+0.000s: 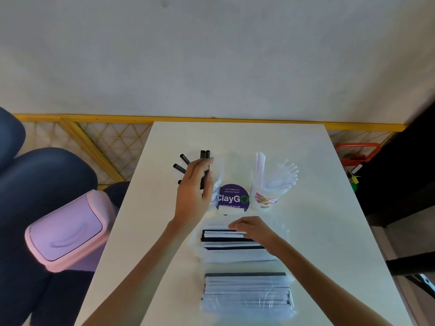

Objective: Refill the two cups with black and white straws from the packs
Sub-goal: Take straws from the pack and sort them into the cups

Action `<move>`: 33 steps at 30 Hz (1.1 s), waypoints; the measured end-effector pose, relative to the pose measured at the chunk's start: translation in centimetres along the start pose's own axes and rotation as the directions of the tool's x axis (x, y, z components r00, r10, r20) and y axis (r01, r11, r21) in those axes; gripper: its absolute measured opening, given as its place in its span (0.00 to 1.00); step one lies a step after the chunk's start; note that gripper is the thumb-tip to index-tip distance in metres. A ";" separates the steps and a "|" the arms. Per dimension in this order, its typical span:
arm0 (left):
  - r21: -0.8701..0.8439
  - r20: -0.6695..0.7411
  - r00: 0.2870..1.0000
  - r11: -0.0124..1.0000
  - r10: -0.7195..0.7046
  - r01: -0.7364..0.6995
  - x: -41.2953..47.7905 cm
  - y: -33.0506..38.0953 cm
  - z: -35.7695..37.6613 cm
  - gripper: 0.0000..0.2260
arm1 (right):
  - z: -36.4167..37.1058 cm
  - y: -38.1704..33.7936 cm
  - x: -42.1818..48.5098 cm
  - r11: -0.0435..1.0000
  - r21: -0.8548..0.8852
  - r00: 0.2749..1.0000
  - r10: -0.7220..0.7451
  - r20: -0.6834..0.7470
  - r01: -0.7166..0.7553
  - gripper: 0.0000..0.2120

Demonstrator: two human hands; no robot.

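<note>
the left hand (195, 187) is the one nearer the left cup (218, 175) and sits right over its mouth, fingers and thumb curled round a few black straws (204, 158) that stand nearly upright, lower ends pointing down into the cup. more black ones lean out over its far rim. the drop looks to be straight down along their long axis. the right hand (255, 229) lies on the open pack (223, 242), fingers fairly straight across straws that run left to right. the cups are thin clear plastic, the straws smooth stiff tubes. white straws (280, 176) fan out of the right cup (263, 201). a second pack (247, 292), in glossy film, lies nearer on the white table (329, 220).
</note>
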State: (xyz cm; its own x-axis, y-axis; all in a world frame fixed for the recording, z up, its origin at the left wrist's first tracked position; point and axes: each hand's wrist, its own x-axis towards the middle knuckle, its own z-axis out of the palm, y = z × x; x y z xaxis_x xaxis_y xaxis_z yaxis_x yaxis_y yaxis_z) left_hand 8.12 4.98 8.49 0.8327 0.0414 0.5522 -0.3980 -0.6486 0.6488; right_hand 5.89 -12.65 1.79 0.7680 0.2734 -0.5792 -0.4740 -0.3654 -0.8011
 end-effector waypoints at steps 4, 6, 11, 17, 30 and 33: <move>-0.076 0.031 0.999 0.997 -0.025 0.027 -3.0 1.0 0.5 0.09 | 0.1 1.5 1.1 0.853 -0.510 0.991 -0.132 0.000 0.113 0.13; -0.120 0.062 0.995 0.989 -0.084 0.091 -4.6 0.8 0.8 0.07 | -0.1 2.5 1.8 0.788 -0.604 0.988 -0.152 -0.005 0.118 0.14; -0.112 0.126 0.964 0.962 -0.234 0.248 -8.3 -0.5 1.4 0.06 | -0.4 3.4 3.3 0.657 -0.745 0.985 -0.172 0.003 0.117 0.15; -0.008 0.165 0.915 0.927 -0.368 0.375 -11.5 -2.1 2.1 0.09 | -0.2 3.9 4.9 0.610 -0.783 0.990 -0.134 0.051 0.123 0.18; 0.065 0.218 0.858 0.884 -0.465 0.463 -13.1 -3.1 1.5 0.06 | -0.1 3.8 6.3 0.471 -0.872 0.990 -0.023 0.139 0.134 0.21; 0.064 0.227 0.854 0.882 -0.468 0.466 -13.0 -3.2 1.3 0.08 | -0.2 3.5 6.5 0.499 -0.861 0.990 0.044 0.133 0.094 0.22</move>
State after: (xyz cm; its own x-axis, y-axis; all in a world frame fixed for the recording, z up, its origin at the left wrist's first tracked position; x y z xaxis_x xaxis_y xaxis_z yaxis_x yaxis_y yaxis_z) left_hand -0.87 5.51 -1.47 0.9849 0.1661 0.0496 0.0614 -0.6017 0.7964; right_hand 9.34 -12.30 -4.77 0.6826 0.3730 -0.6284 0.2062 -0.9233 -0.3240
